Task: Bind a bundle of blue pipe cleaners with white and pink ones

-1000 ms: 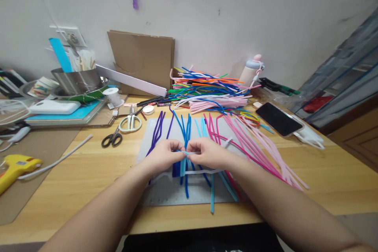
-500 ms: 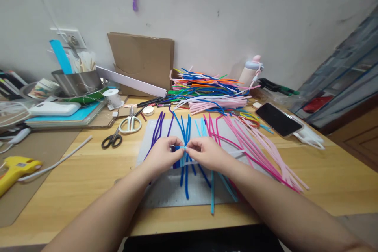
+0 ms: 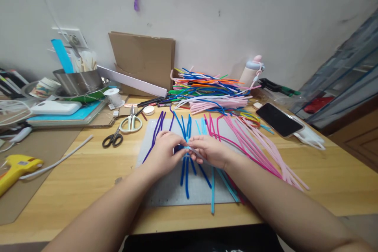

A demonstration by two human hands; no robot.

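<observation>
- The left hand [image 3: 167,151] pinches a small blue piece [image 3: 179,148] between thumb and fingers, above the grey mat [image 3: 165,191] on the table [image 3: 88,173].
- The right hand [image 3: 212,150], fingers curled, grips a pale stem [image 3: 202,157] beside that piece.
- Blue stems [image 3: 187,183] lie beneath both hands.
- Pink stems [image 3: 284,165] spread to the right, partly off the mat.

seemingly fuzzy stems [image 3: 187,183], smooth wooden table [image 3: 333,177]
</observation>
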